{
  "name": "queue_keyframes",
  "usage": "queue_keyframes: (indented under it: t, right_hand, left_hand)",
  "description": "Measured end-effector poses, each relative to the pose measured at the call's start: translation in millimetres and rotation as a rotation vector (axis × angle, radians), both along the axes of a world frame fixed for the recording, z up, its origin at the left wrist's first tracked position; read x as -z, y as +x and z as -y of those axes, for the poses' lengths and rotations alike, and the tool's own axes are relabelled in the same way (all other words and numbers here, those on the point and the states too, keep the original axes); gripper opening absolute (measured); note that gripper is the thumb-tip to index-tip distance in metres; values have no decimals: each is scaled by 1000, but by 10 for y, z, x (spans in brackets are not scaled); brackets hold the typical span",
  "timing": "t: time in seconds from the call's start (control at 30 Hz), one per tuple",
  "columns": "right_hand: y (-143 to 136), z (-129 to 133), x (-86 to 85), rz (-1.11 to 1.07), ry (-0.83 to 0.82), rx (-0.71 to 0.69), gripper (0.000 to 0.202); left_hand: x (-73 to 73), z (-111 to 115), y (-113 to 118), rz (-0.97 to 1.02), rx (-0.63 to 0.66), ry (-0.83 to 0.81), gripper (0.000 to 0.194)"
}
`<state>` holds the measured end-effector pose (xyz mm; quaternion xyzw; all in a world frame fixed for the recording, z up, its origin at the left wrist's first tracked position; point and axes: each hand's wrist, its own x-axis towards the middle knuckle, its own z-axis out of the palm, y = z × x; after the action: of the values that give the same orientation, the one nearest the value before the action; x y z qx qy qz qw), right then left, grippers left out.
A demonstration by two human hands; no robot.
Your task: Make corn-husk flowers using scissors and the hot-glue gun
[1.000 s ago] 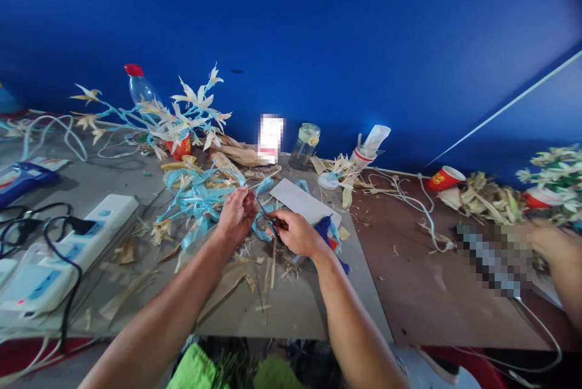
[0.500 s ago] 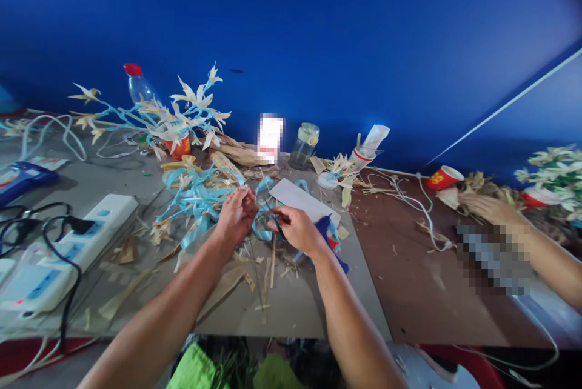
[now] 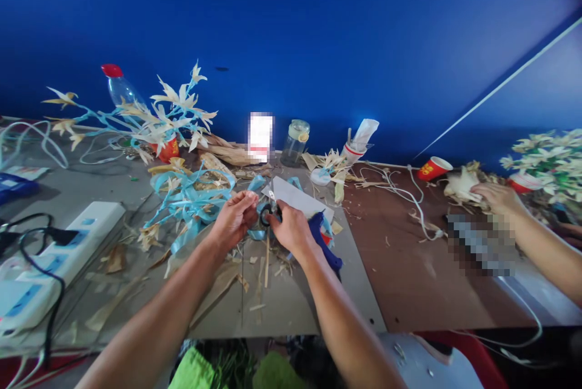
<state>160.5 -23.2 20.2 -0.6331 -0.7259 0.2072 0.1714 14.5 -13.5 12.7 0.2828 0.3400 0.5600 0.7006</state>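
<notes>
My right hand is closed round black-handled scissors, whose blades point up and away. Just to the left, my left hand is pinched shut; what its fingertips hold is too small to make out. A thin dark stick hangs below it. Blue ribbon lies in loose loops beside and behind my left hand. Behind my right hand rests a white card. A blue glue gun lies right of that hand. Husk scraps are scattered on the table in front.
White power strip at left. Husk flowers stand in a red cup behind, near a glass jar. Another person's hand touches pale husk at right, beyond a tipped red cup and cables.
My right hand has turned the scissors so their blades now show pointing up. The view has shifted slightly to the right. The other person's hand has lifted some husk.
</notes>
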Motion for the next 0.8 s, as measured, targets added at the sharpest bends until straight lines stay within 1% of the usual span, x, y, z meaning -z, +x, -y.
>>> queue_keyframes:
  t: [0.07, 0.2, 0.33, 0.53, 0.67, 0.8]
  right_hand:
    - [-7, 3, -5, 97, -17, -32, 33]
    - [-44, 31, -11, 197, 10, -65, 34]
    - [-103, 78, -28, 206, 36, -76, 35]
    - [-119, 99, -77, 198, -17, -35, 33]
    - [-99, 83, -73, 167, -9, -56, 32]
    - [-102, 91, -75, 184, -67, -73, 30]
  left_hand:
    - [-1, 6, 11, -6, 12, 13, 28]
    - [2, 15, 25, -10, 37, 26, 26]
    - [-7, 22, 25, -10, 36, 26, 25]
    - [-28, 9, 17, 9, 6, 16, 25]
    - [-37, 7, 18, 9, -9, -27, 27]
    - [-31, 10, 11, 54, 28, -5, 26]
